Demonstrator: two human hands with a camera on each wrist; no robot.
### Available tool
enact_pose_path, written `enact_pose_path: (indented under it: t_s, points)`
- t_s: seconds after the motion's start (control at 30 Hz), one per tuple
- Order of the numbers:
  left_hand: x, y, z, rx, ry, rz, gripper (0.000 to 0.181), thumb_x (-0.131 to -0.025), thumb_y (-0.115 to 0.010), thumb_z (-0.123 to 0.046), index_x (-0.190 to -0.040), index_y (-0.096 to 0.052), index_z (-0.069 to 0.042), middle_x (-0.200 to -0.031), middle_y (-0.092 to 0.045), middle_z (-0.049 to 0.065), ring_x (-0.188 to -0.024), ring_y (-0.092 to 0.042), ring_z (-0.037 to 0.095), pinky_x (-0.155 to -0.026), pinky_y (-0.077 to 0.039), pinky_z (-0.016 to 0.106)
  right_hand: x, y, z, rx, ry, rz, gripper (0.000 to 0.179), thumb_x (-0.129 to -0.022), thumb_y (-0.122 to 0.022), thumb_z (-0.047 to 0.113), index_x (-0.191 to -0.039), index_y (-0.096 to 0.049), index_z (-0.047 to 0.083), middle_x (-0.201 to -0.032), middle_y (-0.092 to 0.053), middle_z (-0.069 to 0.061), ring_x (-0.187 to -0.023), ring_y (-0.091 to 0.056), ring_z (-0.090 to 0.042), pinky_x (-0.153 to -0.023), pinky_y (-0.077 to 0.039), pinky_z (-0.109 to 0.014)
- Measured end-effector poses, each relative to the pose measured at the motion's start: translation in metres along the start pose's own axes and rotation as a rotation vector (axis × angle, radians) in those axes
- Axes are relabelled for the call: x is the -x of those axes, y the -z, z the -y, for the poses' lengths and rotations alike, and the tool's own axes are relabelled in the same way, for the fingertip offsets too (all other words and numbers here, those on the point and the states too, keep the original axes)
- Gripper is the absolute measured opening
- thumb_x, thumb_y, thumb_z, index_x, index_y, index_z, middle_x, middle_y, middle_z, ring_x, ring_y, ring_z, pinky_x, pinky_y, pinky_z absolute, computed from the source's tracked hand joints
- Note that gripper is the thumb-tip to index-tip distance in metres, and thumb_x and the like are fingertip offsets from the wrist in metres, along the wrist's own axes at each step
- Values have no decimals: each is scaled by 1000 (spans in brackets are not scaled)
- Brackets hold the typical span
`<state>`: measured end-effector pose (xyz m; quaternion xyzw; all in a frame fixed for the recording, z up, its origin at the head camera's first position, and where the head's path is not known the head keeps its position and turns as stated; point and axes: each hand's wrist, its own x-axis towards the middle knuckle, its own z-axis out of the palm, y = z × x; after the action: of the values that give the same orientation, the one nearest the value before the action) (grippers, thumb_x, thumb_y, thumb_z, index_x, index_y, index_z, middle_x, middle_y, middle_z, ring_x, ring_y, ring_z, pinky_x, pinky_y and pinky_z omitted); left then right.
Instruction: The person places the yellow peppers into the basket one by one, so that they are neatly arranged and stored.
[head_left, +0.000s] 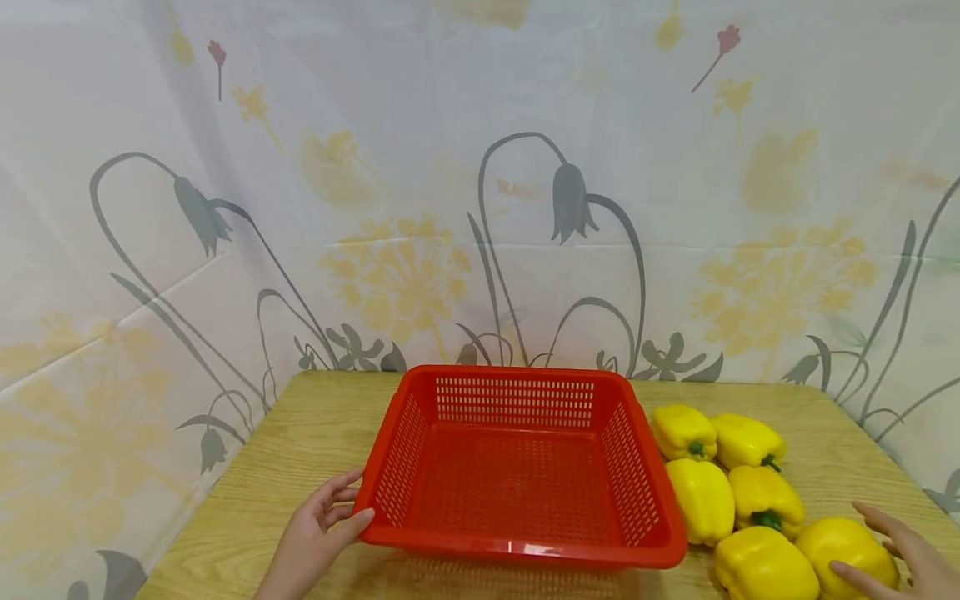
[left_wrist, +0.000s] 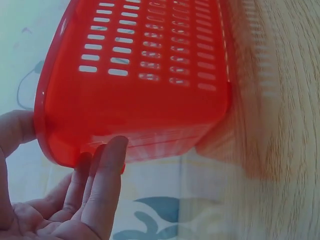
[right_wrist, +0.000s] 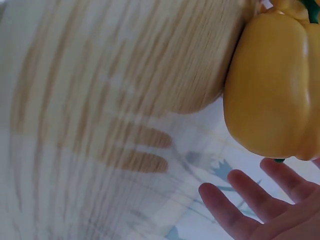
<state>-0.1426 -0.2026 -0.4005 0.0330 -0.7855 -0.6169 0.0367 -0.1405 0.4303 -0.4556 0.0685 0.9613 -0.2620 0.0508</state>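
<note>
A red plastic basket [head_left: 517,475] with slotted walls stands on the wooden table, nothing inside it. My left hand [head_left: 318,525] holds its near left corner, thumb on the rim and fingers along the outer side; the left wrist view shows the hand [left_wrist: 75,200] at the basket wall [left_wrist: 150,105]. To the basket's right lie several yellow bell peppers [head_left: 701,500] with green stems. Around the rightmost bell pepper [head_left: 846,554] my right hand [head_left: 911,558] spreads its fingers. In the right wrist view, the fingers [right_wrist: 250,192] are extended below a bell pepper [right_wrist: 270,90].
Pale wood-grain table top [head_left: 255,500] extends left of the basket and behind the peppers. A white flower-printed sheet [head_left: 420,167] hangs behind the table and down its sides. The nearest peppers sit close against each other.
</note>
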Motion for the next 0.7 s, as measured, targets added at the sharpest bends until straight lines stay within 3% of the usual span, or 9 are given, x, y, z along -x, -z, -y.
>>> enact_pose_path:
  t_s: [0.1,0.2,0.37,0.47,0.7]
  points:
    - [0,-1,-1,62,40,4,54,-83,-69,-9,-131,-48,0,-108,-54,13,-89,-60,20,-67,-56,33,0,-4,-1,-57,3,-8,100,-88,-59,45,-135,0,-20,-120,-19,-46,-94,-39,-62,-62,-51,-52]
    - [1,-2,-2,116,65,12,55,-83,-68,-7,-133,-45,2,-109,-52,14,-89,-61,21,-67,-56,36,-1,-7,-4,-106,-5,6,102,-87,-61,45,-136,1,-19,-119,-20,-43,-87,-51,-48,-63,-54,-45]
    - [2,-2,-3,137,74,12,56,-84,-68,-6,-134,-44,3,-109,-52,15,-89,-61,21,-68,-56,37,3,-4,4,-83,-21,66,99,-86,-62,45,-137,-3,-17,-110,-40,-35,-79,-56,-23,-60,-51,-35]
    - [2,-3,-4,145,82,6,56,-84,-68,-6,-133,-44,2,-110,-51,15,-90,-60,22,-68,-56,37,8,0,14,-63,-22,93,95,-86,-63,42,-136,-6,-15,-104,-49,-28,-78,-55,-21,-60,-48,-33]
    - [3,-4,-3,171,85,13,57,-84,-67,-5,-134,-42,3,-110,-50,15,-90,-60,23,-68,-56,40,9,2,17,-48,-40,101,96,-82,-67,42,-134,-9,-14,-102,-50,-27,-77,-55,-21,-60,-49,-35]
